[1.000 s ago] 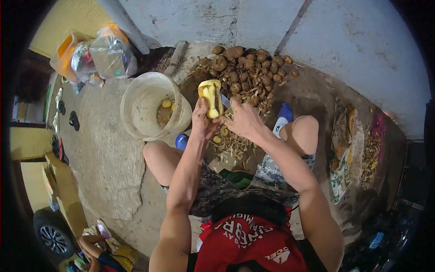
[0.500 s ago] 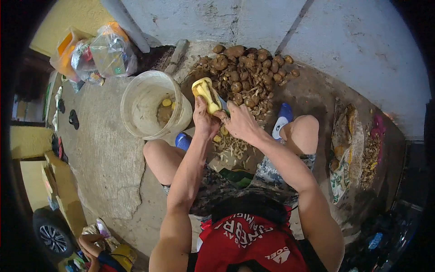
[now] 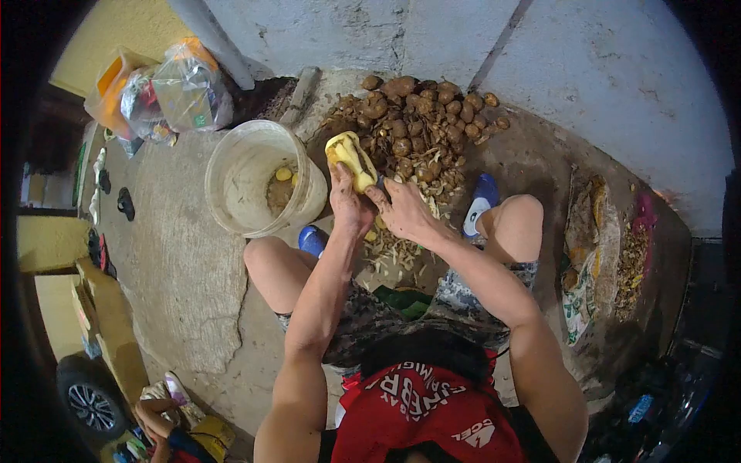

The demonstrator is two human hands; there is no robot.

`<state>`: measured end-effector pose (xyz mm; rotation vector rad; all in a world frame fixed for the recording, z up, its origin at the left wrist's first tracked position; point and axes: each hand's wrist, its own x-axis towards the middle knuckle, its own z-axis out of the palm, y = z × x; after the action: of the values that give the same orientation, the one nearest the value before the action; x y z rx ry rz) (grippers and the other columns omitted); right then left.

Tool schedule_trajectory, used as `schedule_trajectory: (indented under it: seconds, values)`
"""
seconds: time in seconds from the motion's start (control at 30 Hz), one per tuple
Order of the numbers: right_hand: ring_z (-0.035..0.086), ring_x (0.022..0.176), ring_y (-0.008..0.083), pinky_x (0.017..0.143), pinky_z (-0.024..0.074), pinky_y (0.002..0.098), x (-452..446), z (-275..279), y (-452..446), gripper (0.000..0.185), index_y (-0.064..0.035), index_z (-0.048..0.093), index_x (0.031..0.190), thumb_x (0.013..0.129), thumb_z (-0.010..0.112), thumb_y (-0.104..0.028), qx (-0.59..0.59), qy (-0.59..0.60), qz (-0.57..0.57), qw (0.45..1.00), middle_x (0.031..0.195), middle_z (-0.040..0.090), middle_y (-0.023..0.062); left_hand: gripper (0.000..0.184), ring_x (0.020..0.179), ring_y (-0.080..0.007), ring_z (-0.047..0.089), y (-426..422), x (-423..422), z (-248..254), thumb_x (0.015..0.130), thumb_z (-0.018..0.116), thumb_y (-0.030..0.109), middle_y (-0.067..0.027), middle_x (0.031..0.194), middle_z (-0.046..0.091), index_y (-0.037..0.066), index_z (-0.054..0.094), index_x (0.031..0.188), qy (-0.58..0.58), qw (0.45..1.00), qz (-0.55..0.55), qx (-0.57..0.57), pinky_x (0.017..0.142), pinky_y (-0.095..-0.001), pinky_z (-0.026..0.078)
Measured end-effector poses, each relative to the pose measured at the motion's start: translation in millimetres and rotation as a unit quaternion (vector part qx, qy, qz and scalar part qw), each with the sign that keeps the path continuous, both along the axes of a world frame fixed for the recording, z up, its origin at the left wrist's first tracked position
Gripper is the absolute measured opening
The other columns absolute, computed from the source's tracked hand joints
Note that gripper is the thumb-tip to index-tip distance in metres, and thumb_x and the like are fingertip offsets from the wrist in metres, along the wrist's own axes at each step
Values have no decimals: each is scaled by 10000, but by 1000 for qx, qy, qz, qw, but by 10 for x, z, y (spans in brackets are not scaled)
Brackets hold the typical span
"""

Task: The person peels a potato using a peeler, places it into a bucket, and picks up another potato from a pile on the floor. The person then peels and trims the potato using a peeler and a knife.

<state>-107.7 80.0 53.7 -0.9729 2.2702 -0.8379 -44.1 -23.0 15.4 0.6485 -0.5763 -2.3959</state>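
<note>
My left hand (image 3: pixel 347 202) is wrapped round the lower end of a large, partly peeled potato (image 3: pixel 351 158), yellow with a strip of brown skin along it. Close against the potato's lower right side, my right hand (image 3: pixel 405 210) grips a knife; its blade is mostly hidden now, and the handle is inside my fingers. Beyond both hands lies a heap of brown unpeeled potatoes (image 3: pixel 417 127) mixed with peelings. Pale peelings (image 3: pixel 394 255) are scattered on the ground between my feet.
A whitish bucket (image 3: pixel 224 174) with a few peeled potatoes stands left of my hands. Filled plastic bags (image 3: pixel 189 92) sit at the back left. A torn sack (image 3: pixel 583 270) lies to the right. Another person's arm (image 3: pixel 154 420) shows at lower left. A wall (image 3: pixel 602 100) rises behind the heap.
My right hand has shifted slightly down and left along the potato, and less of the blade shows. The potato has turned a little in my left hand.
</note>
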Motion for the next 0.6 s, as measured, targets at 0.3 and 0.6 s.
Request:
schedule_trajectory:
  seconds: [0.3, 0.6]
  values:
    - [607, 821, 484, 704, 481, 508, -75, 171, -20, 584, 72, 561, 972, 957, 473, -505, 55, -80, 8, 995, 881, 615, 324, 407, 1019, -200, 577, -32, -16, 38, 993, 485, 348, -28, 1189, 560, 169, 405, 1350, -16, 999, 15, -34, 859, -370, 509]
    - [541, 1060, 451, 938, 434, 487, -88, -10, 64, 702, 74, 579, 1121, 935, 439, -589, -20, 39, -22, 999, 1070, 594, 331, 383, 1095, -214, 562, -35, -61, -2, 1011, 457, 212, -40, 1257, 532, 182, 358, 1380, -20, 992, 35, -121, 896, -399, 507]
